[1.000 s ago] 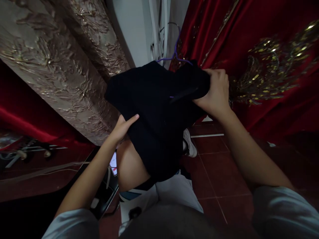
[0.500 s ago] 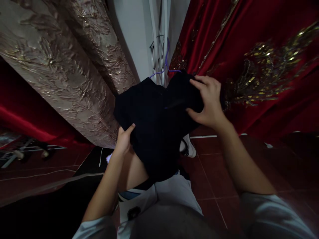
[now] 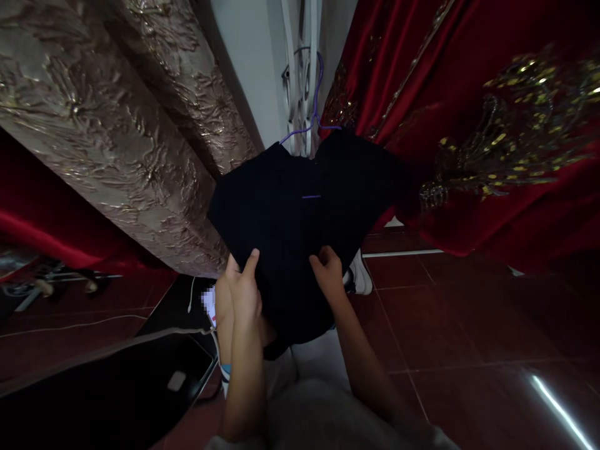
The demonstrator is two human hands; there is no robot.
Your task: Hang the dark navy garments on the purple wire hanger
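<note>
Near-black navy cloth makes up the short-sleeved top [image 3: 285, 231], which lies spread in front of the person, its lower part over the lap and its neckline pointing away. A purple hanger [image 3: 315, 106] sits inside it, the neck and shoulders of the wire rising out of the neckline in front of white bars [image 3: 290, 69]; a short purple line shows lower, on the chest.

The left hand [image 3: 244, 284] is closed over the top's left edge, thumb laid flat on the cloth and fingers mostly hidden underneath. The right hand [image 3: 328, 272] is over the lower right part of the top, thumb and forefinger curled close together; whether cloth is pinched between them I cannot tell.

To the left hangs a beige embossed curtain [image 3: 140, 137]; to the right, red satin drapery [image 3: 398, 62] carries gold sequin trim [image 3: 497, 137]. A white sneaker [image 3: 362, 278] stands on the red tile floor [image 3: 450, 319] just beyond the top. Near the left forearm are a lit phone [image 3: 209, 303], its screen blurred, and a pale cable [image 3: 140, 347].
</note>
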